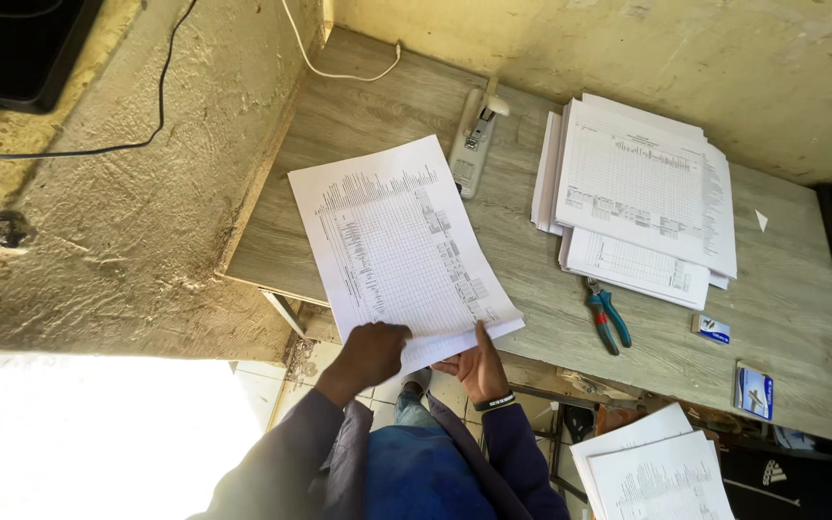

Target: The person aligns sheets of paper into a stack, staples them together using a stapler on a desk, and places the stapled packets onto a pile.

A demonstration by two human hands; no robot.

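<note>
Our left hand (pixel 370 352) and right hand (pixel 477 367) pinched the near edge of a white printed table sheet (pixel 399 241) overhanging the grey wooden desk's (pixel 801 318) front edge, bare board beyond.

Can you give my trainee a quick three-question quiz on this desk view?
1. True or false: both hands hold the same set of printed sheets.
2. Which tool lies just below the big paper stack? A) scissors B) pliers C) hammer
3. Fill in: the grey stapler lies between the held sheets and the ______.

Key
1. True: the left hand and the right hand grip the near edge of the printed sheets.
2. B: pliers with blue and red handles lie on the desk.
3. The paper stack; the stapler sits left of it.
</note>
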